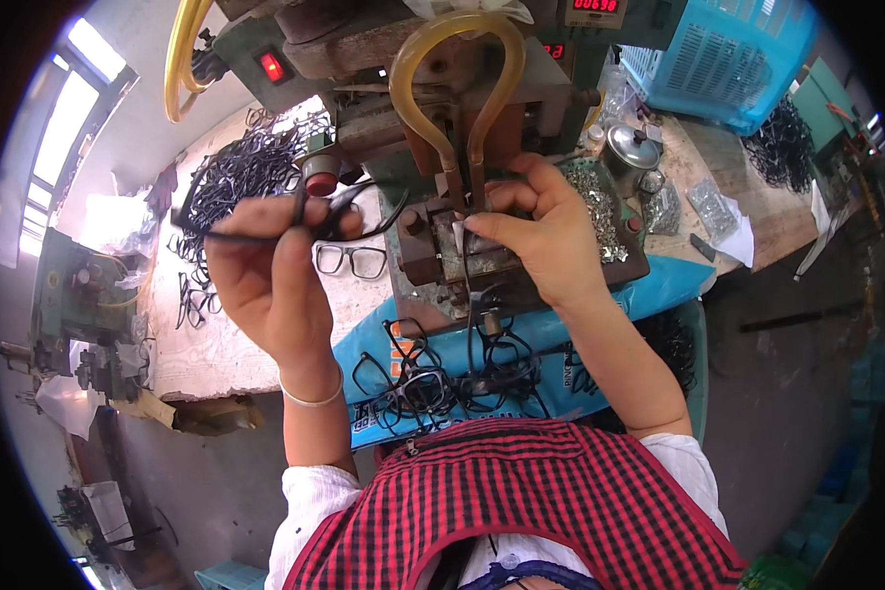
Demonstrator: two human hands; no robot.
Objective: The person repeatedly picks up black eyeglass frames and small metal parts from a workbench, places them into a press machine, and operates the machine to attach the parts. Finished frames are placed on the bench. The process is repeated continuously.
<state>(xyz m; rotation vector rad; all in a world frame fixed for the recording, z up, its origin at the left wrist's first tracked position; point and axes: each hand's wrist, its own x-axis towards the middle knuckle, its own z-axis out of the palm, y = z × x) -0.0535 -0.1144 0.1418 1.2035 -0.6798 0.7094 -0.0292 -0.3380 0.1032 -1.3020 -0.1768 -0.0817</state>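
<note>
The right hand is closed in a pinch, apparently on a slim dark piece at frame centre; the left hand, centre left, grips dark eyeglass parts. I see the machine across the upper centre, a blue sheet below, and copper-coloured prongs above the pinch. I judge the step as lining that piece up under the prongs; next calls for steadiness, fingertips clear.
</note>
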